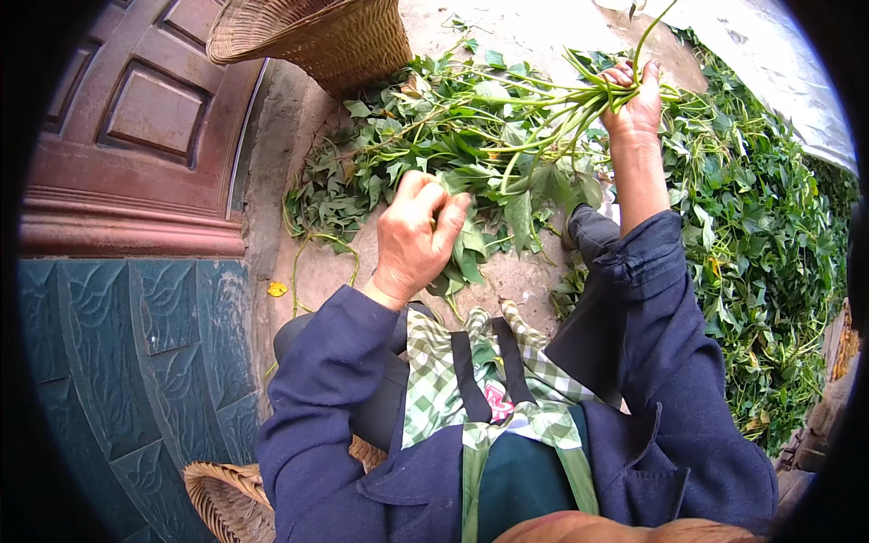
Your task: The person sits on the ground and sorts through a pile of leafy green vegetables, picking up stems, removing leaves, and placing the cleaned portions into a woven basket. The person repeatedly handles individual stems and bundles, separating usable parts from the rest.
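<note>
High on the right, my right hand (635, 102) grips a bunch of long green stems (590, 102). They look like sweet potato vine, with leaves hanging towards the ground and one stem pointing up past the thumb. My left hand (417, 234) is in front of my body, fingers curled and thumb pressed against them. Green leaves (468, 254) stick out below its thumb, apparently pinched there; the fingers hide most of the grip. Beyond both hands a loose heap of leafy vines (400, 146) lies on the concrete floor.
A woven basket (346, 47) stands at the heap's far left, another (224, 499) low by my left side. A larger vine pile (753, 224) runs along the right, beside a pale sheet (781, 75). The reddish panelled door (153, 112) and dark tiled wall (156, 326) bound the left.
</note>
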Demonstrator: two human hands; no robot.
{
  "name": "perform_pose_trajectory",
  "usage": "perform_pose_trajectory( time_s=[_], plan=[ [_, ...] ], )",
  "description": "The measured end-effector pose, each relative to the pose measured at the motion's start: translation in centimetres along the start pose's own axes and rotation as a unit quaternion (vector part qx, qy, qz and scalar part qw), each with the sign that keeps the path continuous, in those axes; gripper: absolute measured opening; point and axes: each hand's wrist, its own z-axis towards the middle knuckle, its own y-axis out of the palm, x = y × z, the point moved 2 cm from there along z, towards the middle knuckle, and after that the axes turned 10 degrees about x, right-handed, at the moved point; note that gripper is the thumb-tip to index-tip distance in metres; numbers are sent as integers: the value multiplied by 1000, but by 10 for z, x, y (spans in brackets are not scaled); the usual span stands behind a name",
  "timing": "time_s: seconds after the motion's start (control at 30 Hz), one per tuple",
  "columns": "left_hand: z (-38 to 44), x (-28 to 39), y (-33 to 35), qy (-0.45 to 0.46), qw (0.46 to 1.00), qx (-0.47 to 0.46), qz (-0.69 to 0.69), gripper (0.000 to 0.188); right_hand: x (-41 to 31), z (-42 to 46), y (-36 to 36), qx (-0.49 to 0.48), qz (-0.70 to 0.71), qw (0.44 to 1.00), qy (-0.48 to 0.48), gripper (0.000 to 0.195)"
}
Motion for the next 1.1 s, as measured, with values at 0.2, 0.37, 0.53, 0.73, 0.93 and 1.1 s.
perform_pose_trajectory(
  time_s=[0.2,0.37,0.53,0.73,0.93,1.1],
  plan=[
    [-13,20,30,-69,988,-138,-11,24,21,-12,7,-27,-11,999,23,40],
    [-12,7,50,-85,993,-77,32,36,32,-15,13,-33,-2,999,24,40],
    [-10,-11,61,-159,980,-99,64,39,37,-19,16,-24,4,999,24,39],
    [-10,-22,67,-154,987,-39,4,29,32,-21,16,15,12,1000,-5,37],
    [-9,-27,72,-100,995,-20,9,17,31,-24,18,22,15,1000,-10,38],
    [-16,-40,75,-125,992,26,-9,15,42,-22,14,60,-10,998,-12,42]
  ],
)
